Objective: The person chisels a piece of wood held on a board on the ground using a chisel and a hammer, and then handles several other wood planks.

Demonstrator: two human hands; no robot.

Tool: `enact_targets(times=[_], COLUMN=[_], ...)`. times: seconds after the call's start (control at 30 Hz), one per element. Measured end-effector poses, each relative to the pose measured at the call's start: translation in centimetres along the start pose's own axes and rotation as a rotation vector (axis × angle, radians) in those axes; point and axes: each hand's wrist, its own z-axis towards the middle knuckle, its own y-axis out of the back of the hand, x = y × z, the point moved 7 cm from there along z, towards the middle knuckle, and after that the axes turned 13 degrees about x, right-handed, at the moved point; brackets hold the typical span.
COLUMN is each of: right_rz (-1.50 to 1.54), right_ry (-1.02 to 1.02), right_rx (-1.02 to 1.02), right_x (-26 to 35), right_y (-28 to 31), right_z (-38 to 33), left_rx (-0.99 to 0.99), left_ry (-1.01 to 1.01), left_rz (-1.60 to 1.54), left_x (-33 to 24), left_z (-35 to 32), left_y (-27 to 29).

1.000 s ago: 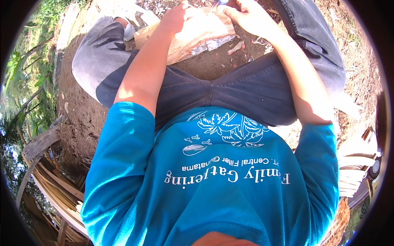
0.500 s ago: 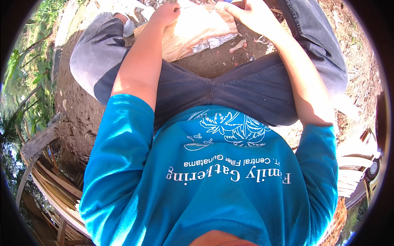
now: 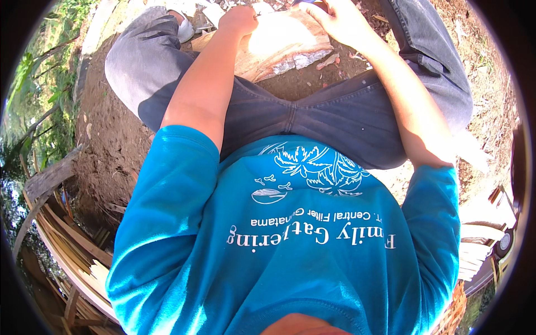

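Note:
A split block of wood [image 3: 282, 58] lies on the ground between my legs, its pale top glaring in the sun and rough bark along its near edge. Over its left far side, my left hand [image 3: 239, 21] is closed, and a small dark tip shows at its fingers; what it holds is too small to name. At the block's far right, my right hand [image 3: 340, 23] is closed, the thumb pointing left. A dark bluish thing shows by that thumb, mostly cut off by the upper edge of the picture. Both forearms reach forward past my thighs.
My bent legs in dark trousers [image 3: 363, 117] flank the block. Wood chips [image 3: 328, 61] litter the bare soil. Long split strips of wood [image 3: 78, 251] are stacked at the left, below a grey branch [image 3: 53, 177]. Pale flat pieces [image 3: 486, 223] and woven material [image 3: 449, 310] are at the right.
My left hand and forearm have shifted slightly right and down in the picture, and the wood block appears a little further right. My right hand has barely moved and stays closed.

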Motion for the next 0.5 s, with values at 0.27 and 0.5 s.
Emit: enact_targets(times=[0.27, 0.5], right_rz=[-0.064, -0.219], right_ry=[0.148, 0.196], right_rx=[-0.051, -0.086], right_x=[0.6, 1.3], right_y=[0.5, 0.7], right_z=[-0.8, -0.9], left_rx=[-0.069, -0.263], left_ry=[0.066, -0.215], left_rz=[0.089, -0.073], left_x=[-2.7, -3.7], left_z=[-2.1, -1.6], left_y=[0.5, 1.7])
